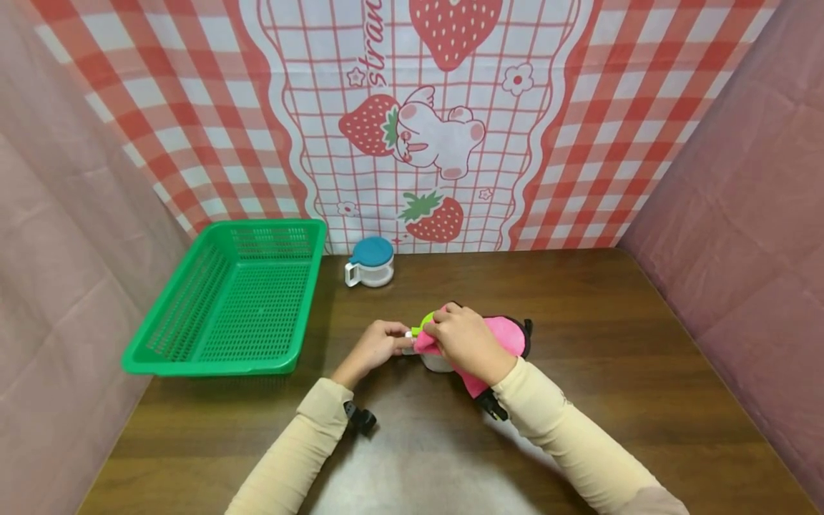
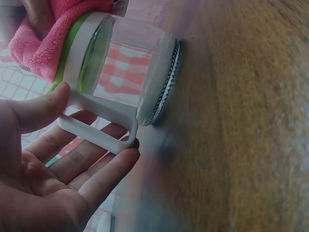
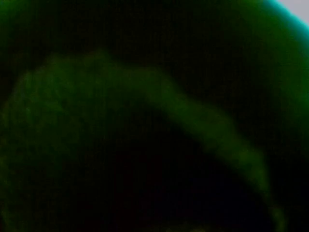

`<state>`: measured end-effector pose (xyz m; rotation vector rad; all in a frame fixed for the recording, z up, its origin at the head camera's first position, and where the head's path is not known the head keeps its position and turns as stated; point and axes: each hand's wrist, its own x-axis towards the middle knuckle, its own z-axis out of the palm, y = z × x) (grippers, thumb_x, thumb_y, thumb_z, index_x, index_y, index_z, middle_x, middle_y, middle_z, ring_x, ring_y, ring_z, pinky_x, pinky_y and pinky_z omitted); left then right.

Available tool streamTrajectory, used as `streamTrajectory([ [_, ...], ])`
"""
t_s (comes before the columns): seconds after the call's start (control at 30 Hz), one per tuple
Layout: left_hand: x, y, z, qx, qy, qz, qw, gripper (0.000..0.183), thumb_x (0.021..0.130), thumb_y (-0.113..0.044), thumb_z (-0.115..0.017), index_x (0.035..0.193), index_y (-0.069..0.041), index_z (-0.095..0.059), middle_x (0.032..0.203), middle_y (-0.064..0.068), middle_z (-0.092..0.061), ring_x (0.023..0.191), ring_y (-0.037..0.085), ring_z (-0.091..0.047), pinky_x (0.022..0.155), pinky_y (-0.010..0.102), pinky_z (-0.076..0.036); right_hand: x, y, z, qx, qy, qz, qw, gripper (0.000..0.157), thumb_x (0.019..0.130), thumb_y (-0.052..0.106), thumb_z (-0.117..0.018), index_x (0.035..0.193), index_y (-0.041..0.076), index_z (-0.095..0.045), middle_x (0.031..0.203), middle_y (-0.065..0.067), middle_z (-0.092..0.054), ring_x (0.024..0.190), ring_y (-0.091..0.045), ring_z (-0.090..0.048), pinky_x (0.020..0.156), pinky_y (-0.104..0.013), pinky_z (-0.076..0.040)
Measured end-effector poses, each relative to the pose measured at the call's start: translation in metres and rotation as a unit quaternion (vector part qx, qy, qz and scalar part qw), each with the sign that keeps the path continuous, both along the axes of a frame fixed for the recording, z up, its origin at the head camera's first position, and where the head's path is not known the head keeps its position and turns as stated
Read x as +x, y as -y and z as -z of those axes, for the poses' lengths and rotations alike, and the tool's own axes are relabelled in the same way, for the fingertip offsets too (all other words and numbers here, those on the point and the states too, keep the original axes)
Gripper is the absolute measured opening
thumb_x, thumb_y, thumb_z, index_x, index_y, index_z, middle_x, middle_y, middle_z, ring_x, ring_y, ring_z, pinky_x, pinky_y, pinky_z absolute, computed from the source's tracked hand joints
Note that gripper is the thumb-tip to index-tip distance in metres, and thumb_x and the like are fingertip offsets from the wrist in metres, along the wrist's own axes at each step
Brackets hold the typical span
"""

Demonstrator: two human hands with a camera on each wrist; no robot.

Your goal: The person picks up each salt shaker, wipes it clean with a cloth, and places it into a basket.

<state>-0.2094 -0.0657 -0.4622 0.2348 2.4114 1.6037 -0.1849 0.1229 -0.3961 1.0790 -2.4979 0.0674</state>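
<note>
A small glass seasoning jar with a lime-green lid stands on the table in front of me. My left hand holds its white handle, thumb on the upper side and fingers around the lower bar, as the left wrist view shows. Over the lid lies a fluffy pink cloth with black edging, gripped by my right hand and pressed against the jar's top. Part of the lid is hidden under cloth and fingers. The right wrist view is almost black.
A second jar with a blue lid and white handle stands at the back, near the checked strawberry curtain. To the left sits a green plastic basket. Pink drapes flank the wooden table.
</note>
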Motion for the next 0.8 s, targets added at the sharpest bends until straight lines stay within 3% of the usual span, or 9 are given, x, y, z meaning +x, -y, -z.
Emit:
streamTrajectory([
  [0.53, -0.0043, 0.0038, 0.0046, 0.008, -0.006, -0.006, 0.9999, 0.02, 0.084, -0.016, -0.072, 0.096, 0.0, -0.073, 0.092, 0.01, -0.07, 0.069, 0.013, -0.061, 0.067, 0.024, -0.053, -0.0038, 0.0015, 0.0029, -0.03, 0.014, 0.004, 0.999, 0.01, 0.078, 0.007, -0.074, 0.081, 0.017, -0.073, 0.08, 0.0, -0.069, 0.074, -0.023, -0.058, 0.063, -0.037, -0.05],
  [0.8, 0.0, 0.0025, 0.0042, 0.006, -0.003, -0.004, 1.0, 0.021, 0.084, -0.017, -0.071, 0.097, 0.0, -0.073, 0.092, 0.011, -0.071, 0.067, 0.01, -0.06, 0.065, 0.024, -0.052, -0.002, 0.0001, 0.0059, -0.029, 0.005, 0.009, 1.0, 0.012, 0.076, 0.008, -0.075, 0.079, 0.019, -0.072, 0.077, 0.001, -0.068, 0.071, -0.023, -0.056, 0.062, -0.036, -0.049],
])
